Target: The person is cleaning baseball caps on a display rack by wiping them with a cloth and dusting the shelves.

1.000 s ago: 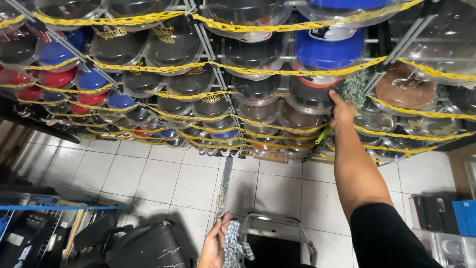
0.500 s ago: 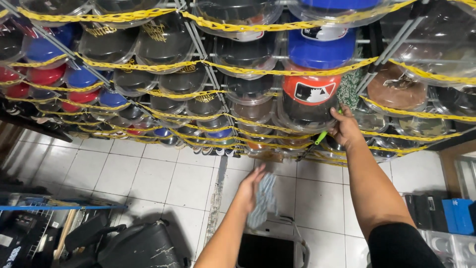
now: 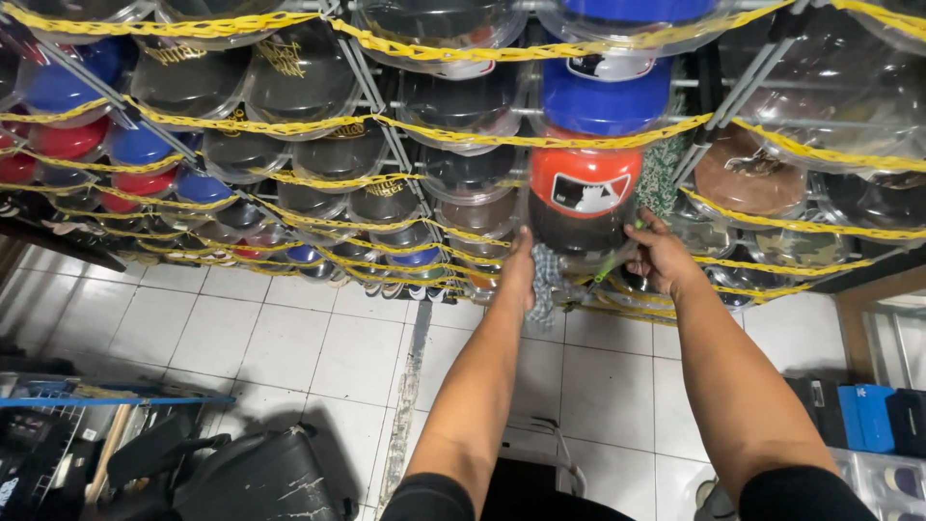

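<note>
Left hand (image 3: 521,270): fingers clenched on a checked cloth (image 3: 543,285), pressed against the clear dome case (image 3: 582,230) holding a dark cap, low in the rack. Right hand (image 3: 661,256): fingers curled round the same case's right edge, a thin green stick (image 3: 613,264) between them. Directly above: red cap (image 3: 585,178), then blue cap (image 3: 605,96). Yellow chain (image 3: 434,130) strung across the rows. White tiled floor (image 3: 289,338) below

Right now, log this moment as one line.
left hand: presses checked cloth against clear cap case | right hand: grips same case's edge | rack: stacked cased caps, yellow chains
</note>
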